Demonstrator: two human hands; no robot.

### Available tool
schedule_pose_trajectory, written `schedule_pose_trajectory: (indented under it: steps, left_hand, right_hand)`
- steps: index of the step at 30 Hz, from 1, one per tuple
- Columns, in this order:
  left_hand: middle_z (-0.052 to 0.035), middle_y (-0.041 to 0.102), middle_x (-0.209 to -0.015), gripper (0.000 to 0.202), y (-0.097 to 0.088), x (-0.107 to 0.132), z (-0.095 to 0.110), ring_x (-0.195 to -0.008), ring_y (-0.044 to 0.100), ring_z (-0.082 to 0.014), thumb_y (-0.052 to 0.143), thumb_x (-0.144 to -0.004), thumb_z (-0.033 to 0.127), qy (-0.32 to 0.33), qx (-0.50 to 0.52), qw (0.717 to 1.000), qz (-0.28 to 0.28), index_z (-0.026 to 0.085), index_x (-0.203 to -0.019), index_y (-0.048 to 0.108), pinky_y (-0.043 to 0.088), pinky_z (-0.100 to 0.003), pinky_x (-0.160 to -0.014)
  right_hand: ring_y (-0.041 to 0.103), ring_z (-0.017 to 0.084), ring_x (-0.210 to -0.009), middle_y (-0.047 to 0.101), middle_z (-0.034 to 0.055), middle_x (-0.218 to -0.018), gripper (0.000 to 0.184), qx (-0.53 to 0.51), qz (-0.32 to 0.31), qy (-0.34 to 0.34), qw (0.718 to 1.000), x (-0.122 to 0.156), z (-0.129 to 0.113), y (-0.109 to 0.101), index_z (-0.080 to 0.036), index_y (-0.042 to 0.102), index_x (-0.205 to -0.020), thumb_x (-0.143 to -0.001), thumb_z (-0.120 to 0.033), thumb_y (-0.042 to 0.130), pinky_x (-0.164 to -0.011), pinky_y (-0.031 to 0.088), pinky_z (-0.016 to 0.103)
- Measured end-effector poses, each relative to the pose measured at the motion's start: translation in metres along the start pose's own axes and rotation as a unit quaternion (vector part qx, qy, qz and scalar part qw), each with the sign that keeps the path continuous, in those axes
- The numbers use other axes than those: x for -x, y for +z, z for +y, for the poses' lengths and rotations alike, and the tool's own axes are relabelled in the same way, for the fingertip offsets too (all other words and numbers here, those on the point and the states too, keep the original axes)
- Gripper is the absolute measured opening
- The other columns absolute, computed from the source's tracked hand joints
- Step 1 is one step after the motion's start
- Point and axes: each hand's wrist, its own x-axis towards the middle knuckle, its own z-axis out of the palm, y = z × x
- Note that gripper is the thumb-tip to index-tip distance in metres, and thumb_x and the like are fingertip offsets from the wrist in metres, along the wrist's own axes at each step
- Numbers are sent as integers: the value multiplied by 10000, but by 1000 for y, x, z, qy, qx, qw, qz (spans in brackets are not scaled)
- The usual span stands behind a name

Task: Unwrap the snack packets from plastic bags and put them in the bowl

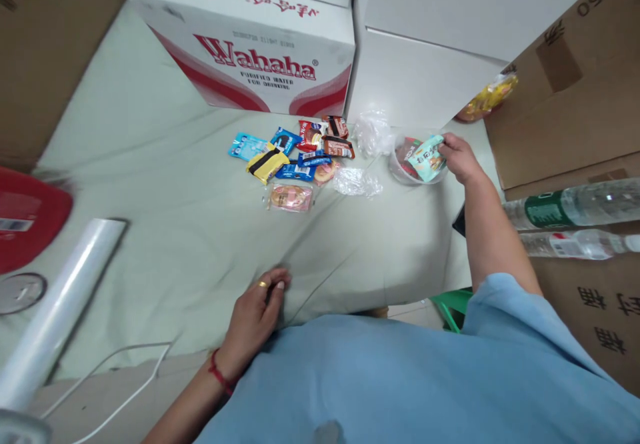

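Observation:
My right hand [459, 156] pinches a pale teal snack packet [428, 159] by its edge, over a clear plastic bowl [400, 172]. Inside that bowl lies a dark red packet [411, 147], partly covered by the teal one. My left hand [256, 307] rests at the near edge of the cloth-covered table [190, 251], its fingers curled in and nothing seen in them. Left of the bowl is a pile of wrapped snacks: a yellow packet [267, 163], a light blue packet [247, 146], a red packet [311, 135] and several others. A pink-wrapped snack [291, 198] lies nearest to me.
Crumpled clear plastic [374, 134] lies beside the bowl. A white Wahaha carton [260, 57] and a white box [415, 77] stand behind. At left are a plastic film roll [70, 304] and a red object [30, 221]. Clear bottles [590, 204] lie at right by brown cartons [565, 117].

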Motion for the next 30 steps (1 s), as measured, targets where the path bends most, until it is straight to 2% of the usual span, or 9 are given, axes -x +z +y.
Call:
schedule_pose_trajectory:
  steps: [3, 6, 8, 12, 15, 19, 23, 27, 30]
  left_hand:
    - [-63, 811, -1020, 361, 5, -3, -1, -936, 776, -231, 455, -1022, 464, 23, -20, 999, 15, 217, -1169, 674, 617, -375, -906]
    - [-67, 800, -999, 321, 11, -4, -3, -944, 770, -239, 453, -1025, 426, 56, -41, 997, 35, 219, -1121, 679, 614, -381, -900]
    - [-68, 795, -990, 299, 13, -3, -5, -940, 765, -240, 455, -1026, 401, 75, -45, 995, 49, 220, -1108, 678, 614, -381, -887]
    - [-66, 783, -964, 267, 14, -2, -8, -904, 754, -222, 463, -1033, 368, 98, -37, 993, 53, 215, -1102, 672, 613, -362, -855]
    - [-63, 776, -958, 263, 14, -1, -10, -896, 748, -215, 461, -1037, 356, 103, -36, 993, 48, 215, -1114, 669, 610, -356, -848]
    - [-66, 771, -951, 262, 15, -1, -12, -893, 741, -215, 461, -1037, 342, 112, -44, 991, 54, 206, -1114, 671, 607, -360, -850]
    - [-58, 763, -936, 237, 17, -1, -13, -872, 733, -205, 475, -1035, 316, 130, -34, 989, 64, 203, -1114, 668, 601, -341, -822]
    - [-54, 758, -929, 220, 15, 0, -10, -859, 725, -201, 483, -1027, 297, 136, -18, 988, 68, 207, -1099, 670, 592, -331, -806]
    - [-48, 757, -931, 224, 10, 3, -7, -853, 718, -192, 478, -1024, 293, 124, 9, 991, 54, 216, -1086, 678, 584, -319, -803]
  right_hand:
    - [523, 311, -1161, 673, 121, -987, 164, 57, -39, 1, 998, 6, -4, 3, -187, 676, -948, -917, -270, 538, -1065, 428, 508]
    - [416, 388, -1326, 678, 175, -1059, 212, 142, -15, -21, 990, 16, -17, 6, -169, 704, -1026, -903, -275, 567, -1138, 320, 612]
    - [387, 407, -1347, 648, 198, -1180, 306, 174, 10, -33, 984, 23, -27, 6, -167, 696, -1150, -888, -269, 575, -1116, 334, 615]
    - [523, 327, -1152, 586, 172, -1236, 404, 168, 63, -23, 983, 31, -45, 4, -185, 658, -1266, -887, -223, 524, -1006, 448, 483]
    - [582, 268, -1006, 601, 148, -1177, 368, 140, 48, -47, 988, 33, -55, 9, -173, 670, -1219, -919, -204, 458, -936, 490, 408]
    - [601, 280, -941, 646, 150, -1114, 291, 167, -8, -49, 985, 35, -71, 13, -158, 718, -1080, -918, -223, 486, -872, 504, 410]
    - [621, 287, -987, 671, 145, -1133, 302, 140, 51, -73, 986, 44, -106, 16, -169, 727, -1115, -976, -242, 469, -890, 496, 417]
    - [605, 300, -1082, 700, 134, -1160, 290, 96, -90, -235, 963, 62, -150, 44, -195, 716, -1209, -984, -291, 561, -902, 486, 409]
    - [573, 331, -1117, 706, 158, -1170, 239, 118, -173, -232, 950, 73, -166, 73, -186, 737, -1133, -926, -250, 635, -841, 472, 405]
